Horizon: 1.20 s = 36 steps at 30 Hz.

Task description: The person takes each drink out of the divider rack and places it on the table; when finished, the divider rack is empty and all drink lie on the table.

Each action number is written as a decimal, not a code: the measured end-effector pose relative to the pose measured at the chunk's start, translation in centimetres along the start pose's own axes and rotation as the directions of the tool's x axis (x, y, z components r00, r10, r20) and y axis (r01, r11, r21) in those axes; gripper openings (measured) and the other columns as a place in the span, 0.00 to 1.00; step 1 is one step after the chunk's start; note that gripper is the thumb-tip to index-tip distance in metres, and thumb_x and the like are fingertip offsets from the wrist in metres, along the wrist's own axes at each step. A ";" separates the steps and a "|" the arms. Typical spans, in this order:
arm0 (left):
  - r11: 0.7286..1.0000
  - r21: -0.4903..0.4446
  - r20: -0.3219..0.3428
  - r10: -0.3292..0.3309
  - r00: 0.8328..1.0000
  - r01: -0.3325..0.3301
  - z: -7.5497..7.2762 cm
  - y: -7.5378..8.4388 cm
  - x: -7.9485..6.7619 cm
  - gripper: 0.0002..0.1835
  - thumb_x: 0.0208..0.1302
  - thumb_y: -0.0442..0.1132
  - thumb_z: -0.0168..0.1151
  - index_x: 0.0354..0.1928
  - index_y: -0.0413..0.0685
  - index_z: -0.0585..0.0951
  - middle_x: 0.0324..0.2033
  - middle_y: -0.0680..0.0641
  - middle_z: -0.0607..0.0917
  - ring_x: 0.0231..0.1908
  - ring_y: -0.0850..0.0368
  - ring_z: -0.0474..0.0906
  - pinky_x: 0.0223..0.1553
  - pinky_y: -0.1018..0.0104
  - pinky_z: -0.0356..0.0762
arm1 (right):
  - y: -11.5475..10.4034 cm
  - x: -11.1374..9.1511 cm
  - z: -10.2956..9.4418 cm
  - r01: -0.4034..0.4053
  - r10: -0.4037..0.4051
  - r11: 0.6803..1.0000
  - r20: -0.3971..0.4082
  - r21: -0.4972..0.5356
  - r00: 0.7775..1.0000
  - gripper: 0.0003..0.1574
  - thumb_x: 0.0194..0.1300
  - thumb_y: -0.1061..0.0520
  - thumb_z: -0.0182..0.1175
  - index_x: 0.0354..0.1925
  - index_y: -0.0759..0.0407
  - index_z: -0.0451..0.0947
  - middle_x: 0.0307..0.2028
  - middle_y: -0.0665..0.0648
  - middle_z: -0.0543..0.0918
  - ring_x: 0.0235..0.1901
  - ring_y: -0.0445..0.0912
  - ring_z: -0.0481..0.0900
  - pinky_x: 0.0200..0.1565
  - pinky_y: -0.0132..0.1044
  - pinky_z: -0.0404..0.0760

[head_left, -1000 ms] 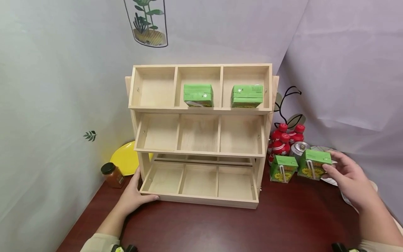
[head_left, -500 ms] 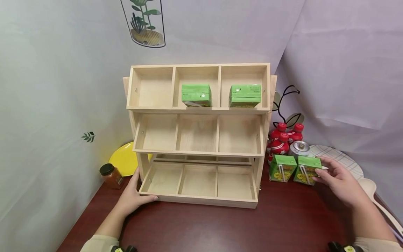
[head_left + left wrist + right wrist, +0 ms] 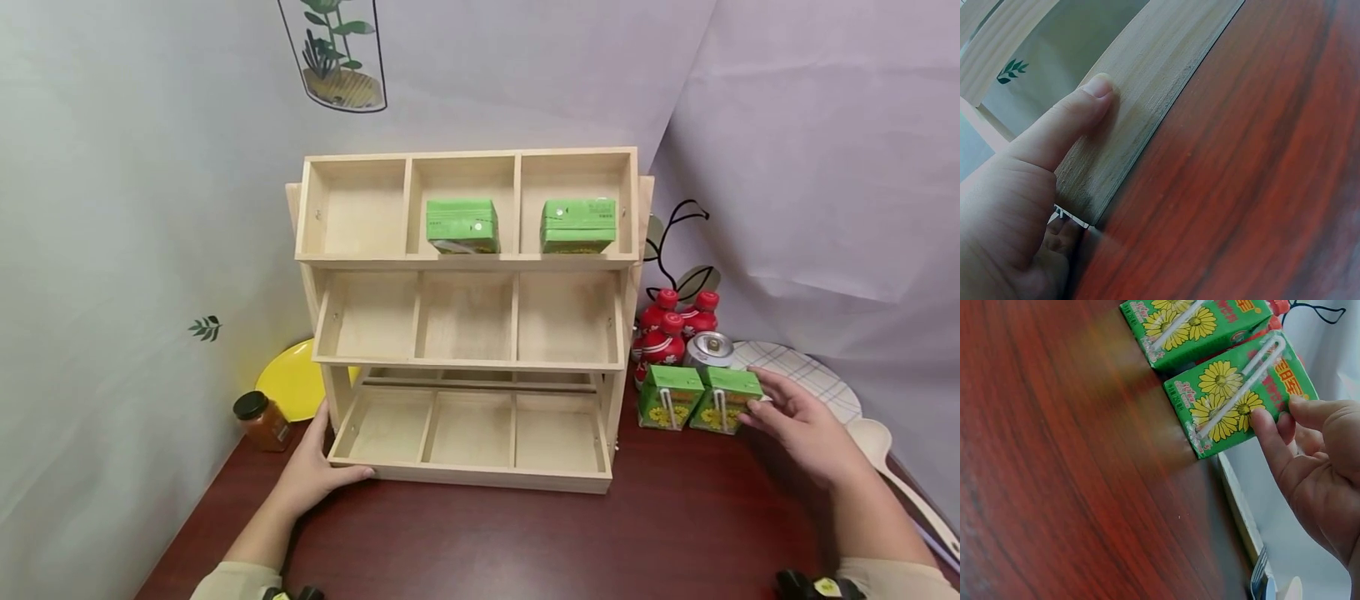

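Note:
My right hand point(image 3: 802, 429) holds a green juice box point(image 3: 726, 400) by its right side, thumb and fingertips on the carton. In the right wrist view the straw on the box's flowered front point(image 3: 1222, 394) shows. A second juice box point(image 3: 670, 397) stands close on its left. At the other side, my left hand point(image 3: 315, 462) grips the lower left corner of a three-tier wooden display rack point(image 3: 468, 365). Its thumb point(image 3: 1094, 94) lies along the front board in the left wrist view. Two more juice boxes point(image 3: 462, 225) sit in the rack's top middle and top right compartments.
Behind the right-hand boxes stand several red bottles point(image 3: 662, 343) and a silver can point(image 3: 708, 350). A checked plate point(image 3: 806, 379) and a pale spoon point(image 3: 873, 442) lie at the right. A yellow plate point(image 3: 296, 379) and a dark-lidded jar point(image 3: 262, 421) stand left of the rack.
My right hand has brought its juice box left and set it beside the other one on the table. The left hand keeps its place on the rack. The head view has shifted slightly.

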<state>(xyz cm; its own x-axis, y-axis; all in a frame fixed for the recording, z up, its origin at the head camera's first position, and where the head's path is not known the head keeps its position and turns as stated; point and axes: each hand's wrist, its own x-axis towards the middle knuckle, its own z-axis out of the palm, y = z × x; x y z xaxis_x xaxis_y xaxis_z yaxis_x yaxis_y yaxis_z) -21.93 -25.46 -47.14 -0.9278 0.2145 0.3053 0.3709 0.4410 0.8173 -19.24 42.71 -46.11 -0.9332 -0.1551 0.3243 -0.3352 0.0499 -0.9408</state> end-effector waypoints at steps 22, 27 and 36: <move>1.000 -0.005 -0.001 -0.004 1.000 0.004 0.0 0.1 -0.1 0.71 0.33 0.41 0.85 0.77 0.56 0.45 0.70 0.42 0.58 0.65 0.46 0.59 0.56 0.82 0.58 | 0.0 0.1 0.1 -0.020 0.016 0.994 -0.035 -0.107 0.999 0.35 0.74 0.68 0.46 0.74 0.64 0.50 0.62 0.43 0.67 0.45 0.39 0.82 0.44 0.30 0.79; 1.000 -0.005 -0.003 0.000 1.000 0.000 0.1 0.1 0.0 0.71 0.33 0.40 0.85 0.77 0.55 0.45 0.70 0.42 0.59 0.65 0.46 0.59 0.56 0.82 0.58 | -0.3 0.3 0.2 -0.043 0.033 0.984 -0.059 -0.174 0.998 0.35 0.73 0.67 0.47 0.74 0.62 0.51 0.60 0.42 0.68 0.44 0.36 0.81 0.43 0.29 0.79; 1.000 -0.007 -0.005 -0.007 1.000 0.007 0.0 -0.2 -0.1 0.71 0.33 0.40 0.85 0.77 0.56 0.45 0.70 0.42 0.59 0.64 0.46 0.60 0.56 0.81 0.60 | -2.2 0.4 0.7 -0.137 0.062 0.812 -0.150 -0.567 0.987 0.40 0.69 0.57 0.59 0.73 0.60 0.56 0.59 0.49 0.70 0.37 0.31 0.81 0.37 0.22 0.76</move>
<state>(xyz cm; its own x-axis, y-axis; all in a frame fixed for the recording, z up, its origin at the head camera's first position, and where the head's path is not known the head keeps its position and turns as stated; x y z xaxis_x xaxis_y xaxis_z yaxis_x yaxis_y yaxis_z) -21.92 -25.53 -47.34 -0.9306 0.2069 0.3020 0.3640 0.4362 0.8229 -18.81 41.83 -43.97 -0.9611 -0.0020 0.2762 -0.2177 0.6210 -0.7530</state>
